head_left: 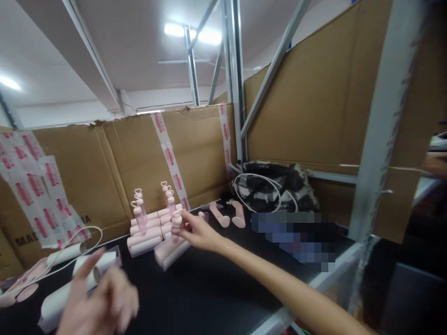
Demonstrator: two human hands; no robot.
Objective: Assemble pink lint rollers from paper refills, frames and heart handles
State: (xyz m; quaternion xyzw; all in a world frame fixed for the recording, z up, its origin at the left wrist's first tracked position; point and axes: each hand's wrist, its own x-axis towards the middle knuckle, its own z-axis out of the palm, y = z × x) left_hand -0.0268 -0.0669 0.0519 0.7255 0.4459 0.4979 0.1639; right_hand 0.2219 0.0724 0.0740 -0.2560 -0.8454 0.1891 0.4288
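Note:
My right hand (199, 232) pinches the pink knobbed top of a pink cylinder piece with an upright stem (171, 251), tilted in front of similar pieces. My left hand (101, 298) is at the lower left, blurred, with one finger stretched out and the others partly bent; nothing shows in it. Close by it, white tubes (57, 298) lie in a shallow tray. Behind my right hand stand rows of pink cylinders (145, 244), several with clear upright stems and heart-shaped loops (138, 191) on top.
Two curved pink parts (220, 215) lie on the black tabletop (195, 293), near a dark bundle with a white cable (258, 204). Taped cardboard (132, 153) walls the back. A metal post (380, 121) rises at right. Another white cable (94, 228) loops over parts at left.

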